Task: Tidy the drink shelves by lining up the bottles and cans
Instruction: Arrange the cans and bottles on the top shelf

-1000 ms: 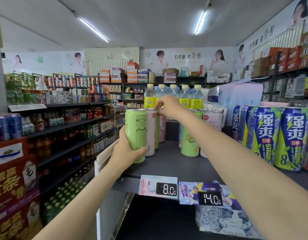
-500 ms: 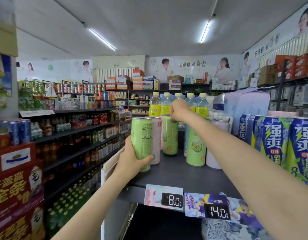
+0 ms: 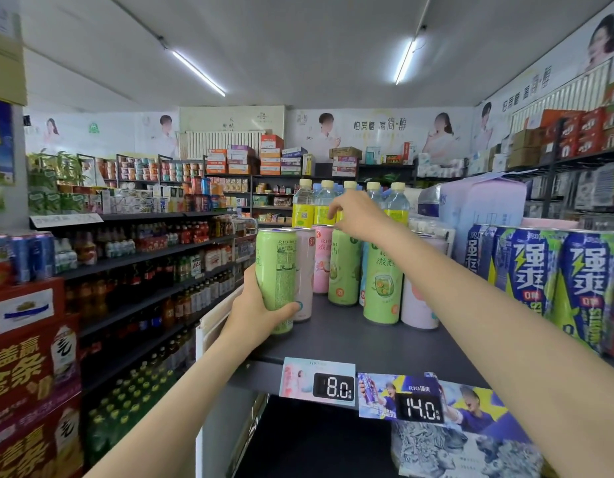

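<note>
On the dark shelf (image 3: 350,343) stand tall drink cans. My left hand (image 3: 253,315) is wrapped around the lower part of a green can (image 3: 276,267) at the shelf's front left corner; the can is upright. Just behind it stands a pale pink can (image 3: 304,270), then a pink can (image 3: 321,260). My right hand (image 3: 360,215) reaches over and holds the top of a second green can (image 3: 345,270) further back. Another green can (image 3: 383,291) and a white-pink can (image 3: 419,305) stand to its right.
Blue and green cans (image 3: 526,270) fill the shelf's right side. Bottles with yellow labels (image 3: 302,208) line the back. Price tags reading 8.0 (image 3: 333,386) and 14.0 (image 3: 421,407) hang on the front edge. Shelves of bottles (image 3: 143,270) run along the aisle at left.
My right hand pulled the second green can out from behind the front cans and set it beside the pink can. My left hand kept its hold on the front green can.
</note>
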`<action>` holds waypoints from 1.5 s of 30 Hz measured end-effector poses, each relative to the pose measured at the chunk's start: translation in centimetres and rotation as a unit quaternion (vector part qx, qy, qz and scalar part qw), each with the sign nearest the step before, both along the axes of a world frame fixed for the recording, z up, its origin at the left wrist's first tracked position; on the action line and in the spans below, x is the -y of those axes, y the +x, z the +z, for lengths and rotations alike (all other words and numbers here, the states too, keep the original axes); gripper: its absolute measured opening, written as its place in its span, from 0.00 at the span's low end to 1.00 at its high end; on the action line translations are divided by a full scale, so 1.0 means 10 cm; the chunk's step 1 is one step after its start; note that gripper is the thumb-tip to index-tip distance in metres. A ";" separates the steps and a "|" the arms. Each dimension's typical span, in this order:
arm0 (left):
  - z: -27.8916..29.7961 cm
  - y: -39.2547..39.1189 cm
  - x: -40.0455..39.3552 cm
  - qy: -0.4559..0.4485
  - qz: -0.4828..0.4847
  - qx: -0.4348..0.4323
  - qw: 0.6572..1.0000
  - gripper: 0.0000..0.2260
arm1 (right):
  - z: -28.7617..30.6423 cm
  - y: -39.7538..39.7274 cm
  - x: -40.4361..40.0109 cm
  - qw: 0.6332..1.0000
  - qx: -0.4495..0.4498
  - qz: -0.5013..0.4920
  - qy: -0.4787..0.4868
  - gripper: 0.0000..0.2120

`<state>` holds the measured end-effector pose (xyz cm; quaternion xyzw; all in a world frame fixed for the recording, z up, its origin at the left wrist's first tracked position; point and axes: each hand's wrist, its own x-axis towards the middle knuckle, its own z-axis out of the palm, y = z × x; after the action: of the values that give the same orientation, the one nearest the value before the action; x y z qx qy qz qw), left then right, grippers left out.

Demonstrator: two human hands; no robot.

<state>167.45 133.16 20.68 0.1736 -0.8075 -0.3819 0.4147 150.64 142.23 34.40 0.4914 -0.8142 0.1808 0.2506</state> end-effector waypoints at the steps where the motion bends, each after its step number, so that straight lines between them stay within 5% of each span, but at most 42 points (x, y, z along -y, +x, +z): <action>1: 0.00 0.00 0.00 0.000 0.002 -0.002 1.000 0.34 | -0.01 0.07 -0.04 0.998 0.035 0.052 0.013 0.12; 4: 0.00 0.00 -0.03 -0.011 0.015 -0.008 1.000 0.34 | -0.07 0.28 -0.14 0.963 0.200 0.174 0.042 0.17; 7: 0.00 0.01 -0.06 -0.036 0.031 -0.025 0.999 0.36 | -0.17 0.35 -0.14 0.950 0.244 0.197 0.002 0.18; 13: -0.02 0.00 -0.04 -0.046 0.048 -0.029 0.997 0.37 | -0.31 0.45 -0.04 0.948 0.232 0.168 -0.139 0.12; 29: -0.02 0.01 -0.06 -0.047 0.051 -0.016 0.997 0.38 | -0.13 0.19 -0.31 0.997 0.067 -0.005 -0.035 0.13; 45: 0.08 -0.23 -0.16 -0.048 0.014 0.033 0.998 0.42 | -0.33 0.26 -0.47 0.998 0.011 0.056 -0.003 0.23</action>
<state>165.14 134.79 21.44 0.1775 -0.8356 -0.3309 0.4009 153.28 146.89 31.13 0.5336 -0.7876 0.2022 0.2327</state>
